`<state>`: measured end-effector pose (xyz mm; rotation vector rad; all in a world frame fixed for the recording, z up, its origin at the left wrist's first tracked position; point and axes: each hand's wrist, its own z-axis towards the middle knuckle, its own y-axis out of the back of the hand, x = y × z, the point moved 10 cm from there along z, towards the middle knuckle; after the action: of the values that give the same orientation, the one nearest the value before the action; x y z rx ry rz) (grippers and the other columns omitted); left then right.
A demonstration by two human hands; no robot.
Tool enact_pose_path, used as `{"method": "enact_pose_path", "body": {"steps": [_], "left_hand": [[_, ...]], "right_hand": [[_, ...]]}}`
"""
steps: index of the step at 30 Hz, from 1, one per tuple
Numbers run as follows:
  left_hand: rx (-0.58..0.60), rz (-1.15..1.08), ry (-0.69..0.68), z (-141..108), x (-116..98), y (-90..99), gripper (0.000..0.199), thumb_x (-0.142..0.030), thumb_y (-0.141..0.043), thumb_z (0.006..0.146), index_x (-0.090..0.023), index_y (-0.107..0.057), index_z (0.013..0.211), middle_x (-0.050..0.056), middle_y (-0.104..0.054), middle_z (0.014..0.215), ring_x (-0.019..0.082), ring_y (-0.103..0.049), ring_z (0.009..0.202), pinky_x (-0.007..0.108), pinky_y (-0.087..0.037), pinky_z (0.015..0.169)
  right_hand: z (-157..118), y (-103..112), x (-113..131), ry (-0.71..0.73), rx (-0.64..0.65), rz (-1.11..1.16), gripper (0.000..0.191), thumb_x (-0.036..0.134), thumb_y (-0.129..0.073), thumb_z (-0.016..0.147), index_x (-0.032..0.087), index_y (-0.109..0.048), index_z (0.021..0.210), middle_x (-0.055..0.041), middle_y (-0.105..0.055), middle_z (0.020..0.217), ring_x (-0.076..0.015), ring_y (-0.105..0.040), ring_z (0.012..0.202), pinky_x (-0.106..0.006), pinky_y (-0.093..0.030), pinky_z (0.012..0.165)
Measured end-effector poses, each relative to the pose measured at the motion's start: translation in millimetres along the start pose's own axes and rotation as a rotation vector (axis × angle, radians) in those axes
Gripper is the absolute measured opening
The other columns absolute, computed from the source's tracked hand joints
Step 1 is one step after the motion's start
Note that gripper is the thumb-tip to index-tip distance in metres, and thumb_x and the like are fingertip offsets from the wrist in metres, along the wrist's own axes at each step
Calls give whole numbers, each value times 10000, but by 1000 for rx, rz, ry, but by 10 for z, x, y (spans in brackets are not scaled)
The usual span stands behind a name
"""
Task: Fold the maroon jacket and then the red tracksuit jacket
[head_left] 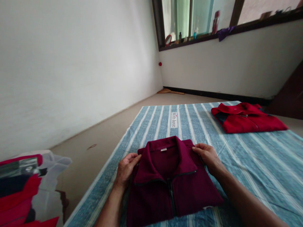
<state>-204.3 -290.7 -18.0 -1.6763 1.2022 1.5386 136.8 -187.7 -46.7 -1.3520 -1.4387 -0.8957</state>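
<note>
A folded maroon zip-up jacket [153,198] lies in front of me on a blue striped cloth [144,132], its collar at the far end and its dark zipper running toward me. At the left shoulder edge, my left hand [126,168] pinches the fabric between thumb and fingers. My right hand [208,156] pinches the opposite shoulder edge the same way. A small white label shows inside the collar. The jacket's lower left part runs close to the bottom of the view.
A folded red jacket [248,118] rests at the far right of the cloth. On the left, red and dark garments [17,195] fill a white bag [49,176]. Walls stand beyond, with a broom [174,92] on the floor and small items along the window sill [189,42].
</note>
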Motion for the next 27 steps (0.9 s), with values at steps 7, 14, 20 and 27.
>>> {"method": "enact_pose_path", "body": {"steps": [7,14,20,27], "left_hand": [[-9,-7,4,-10,-12,-1,411,-491,-771,567,-181,-615,787,0,-680,674,168,-620,600,248,-458,577],[-4,-22,7,-25,-29,-15,396,-476,-771,576,-176,-619,785,4,-686,674,156,-617,587,232,-451,561],[-6,12,-5,-21,-40,-11,413,-502,-765,572,-179,-623,787,8,-686,683,171,-625,605,245,-456,576],[-4,7,4,-17,-21,-7,391,-490,-759,587,-186,-622,790,-7,-680,662,153,-610,581,230,-442,557]], "right_hand": [[2,-5,3,15,6,-3,190,357,-666,640,179,-601,659,14,-546,491,-103,-437,419,-217,-282,388],[0,-4,4,10,6,-10,192,357,-666,644,177,-597,657,18,-538,485,-97,-427,412,-216,-278,386],[10,3,-6,7,-4,-10,187,354,-662,646,180,-596,658,19,-535,474,-98,-424,405,-215,-269,380],[5,4,10,22,-3,-22,206,371,-669,630,179,-595,647,18,-528,472,-99,-420,409,-219,-260,384]]}}
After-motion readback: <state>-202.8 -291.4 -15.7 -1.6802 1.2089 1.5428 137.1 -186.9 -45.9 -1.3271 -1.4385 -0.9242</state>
